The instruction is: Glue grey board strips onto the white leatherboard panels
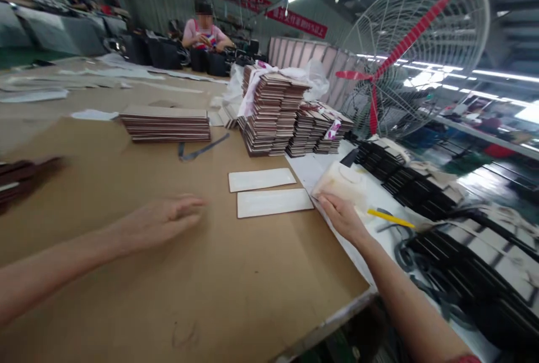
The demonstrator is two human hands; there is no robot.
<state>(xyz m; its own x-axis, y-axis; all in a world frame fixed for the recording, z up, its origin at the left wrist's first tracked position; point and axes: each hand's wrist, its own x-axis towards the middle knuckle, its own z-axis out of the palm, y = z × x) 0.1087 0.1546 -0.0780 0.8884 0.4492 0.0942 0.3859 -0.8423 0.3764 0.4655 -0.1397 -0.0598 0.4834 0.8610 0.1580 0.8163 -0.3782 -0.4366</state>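
Note:
My left hand [179, 220] hovers over the brown tabletop [227, 273], slightly blurred, fingers stretched out and holding nothing. Right of it lie two pale rectangular panels [273, 203], side by side, with thin dark edges. My right hand [343, 217] is at the table's right side, fingers closed at the near edge of a cream-coloured, soft-looking piece [345, 183]. What exactly that piece is cannot be made out. A yellow stick-like tool [391, 218] lies just right of that hand.
Behind the panels rise tall stacks of brown-edged panels [275, 110]; a lower stack [166, 124] sits left, near a grey strip [202, 148]. Blurred dark pieces [25, 178] are at the left edge. Black bundles [458, 262] lie right, below a large fan [412, 54]. A person [205, 32] works opposite.

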